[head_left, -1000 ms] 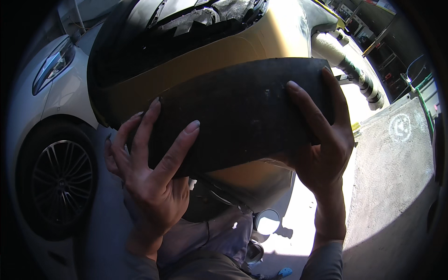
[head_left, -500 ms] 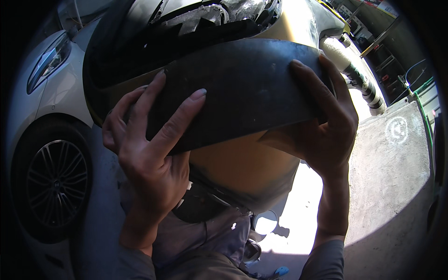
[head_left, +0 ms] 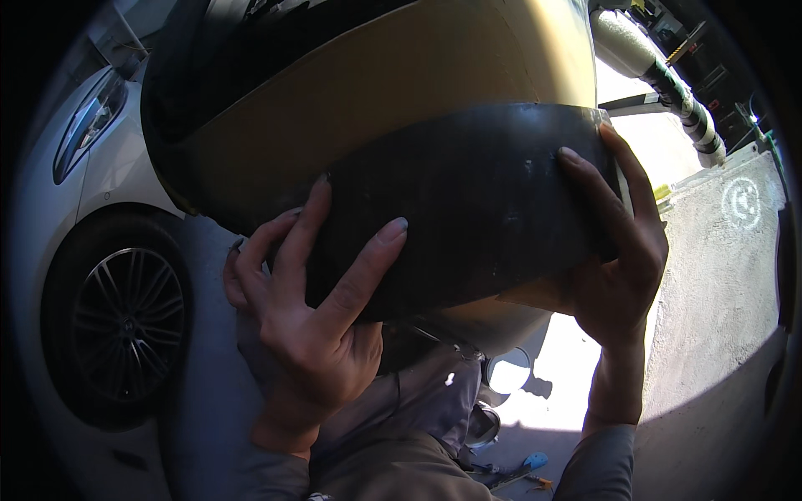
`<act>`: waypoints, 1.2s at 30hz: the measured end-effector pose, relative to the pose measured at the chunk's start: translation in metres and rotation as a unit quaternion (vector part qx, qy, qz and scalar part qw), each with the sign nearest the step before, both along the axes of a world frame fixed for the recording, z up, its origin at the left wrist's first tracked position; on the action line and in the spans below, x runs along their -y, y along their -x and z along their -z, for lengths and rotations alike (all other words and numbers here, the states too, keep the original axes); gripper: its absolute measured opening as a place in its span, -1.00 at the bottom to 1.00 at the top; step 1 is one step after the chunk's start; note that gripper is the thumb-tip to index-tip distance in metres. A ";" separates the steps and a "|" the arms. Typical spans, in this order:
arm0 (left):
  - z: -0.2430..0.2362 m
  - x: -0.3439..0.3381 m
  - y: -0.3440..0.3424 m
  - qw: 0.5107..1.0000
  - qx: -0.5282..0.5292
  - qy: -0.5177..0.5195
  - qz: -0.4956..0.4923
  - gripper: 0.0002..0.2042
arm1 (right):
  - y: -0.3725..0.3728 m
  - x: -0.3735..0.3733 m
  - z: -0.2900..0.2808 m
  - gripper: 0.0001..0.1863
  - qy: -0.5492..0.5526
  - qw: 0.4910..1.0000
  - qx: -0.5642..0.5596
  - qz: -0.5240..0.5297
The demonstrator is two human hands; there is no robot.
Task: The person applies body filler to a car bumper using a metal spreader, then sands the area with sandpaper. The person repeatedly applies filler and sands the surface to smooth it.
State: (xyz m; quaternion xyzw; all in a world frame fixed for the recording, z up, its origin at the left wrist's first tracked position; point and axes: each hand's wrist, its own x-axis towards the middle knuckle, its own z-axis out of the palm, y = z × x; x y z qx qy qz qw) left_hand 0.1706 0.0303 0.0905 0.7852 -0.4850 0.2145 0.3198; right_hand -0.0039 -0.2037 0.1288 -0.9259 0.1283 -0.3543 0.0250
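Observation:
Both hands grip a dark, thin, curved sheet (head_left: pixel 464 200) held over the tan, black-edged front corner (head_left: pixel 418 58) of a car body. My left hand (head_left: pixel 317 309) grips the sheet's left end, long fingers spread across its front face and the thumb low, partly hidden. My right hand (head_left: pixel 618 250) grips the right end, fingers on the front face and along the edge, thumb mostly behind. Whether the sheet touches the body behind it, I cannot tell.
A white car (head_left: pixel 100 159) with a dark wheel (head_left: pixel 125 321) stands at left. A wrapped tube (head_left: pixel 626 46) runs along the upper right beside a rough concrete slab (head_left: pixel 710 275). Round cans (head_left: pixel 507 371) and a blue-handled tool (head_left: pixel 532 461) lie below, near my legs.
The sheet rose in the picture half a second ago and now sits lower and farther right, showing more tan surface above it. The view has shifted too. Both hands keep their grip.

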 end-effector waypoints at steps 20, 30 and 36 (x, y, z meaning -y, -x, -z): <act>0.073 -0.030 0.097 0.995 -0.071 -0.059 0.042 -0.36 | 0.093 -0.045 0.062 -0.41 -0.082 0.993 -0.049 0.072; 0.038 -0.014 0.132 0.881 -0.274 -0.118 0.366 -0.70 | 0.296 -0.080 -0.001 -0.46 -0.132 0.968 0.188 0.097; 0.097 0.052 0.170 0.471 -0.736 -0.239 0.424 -0.53 | 0.373 -0.076 0.058 -0.69 -0.644 0.615 0.268 0.367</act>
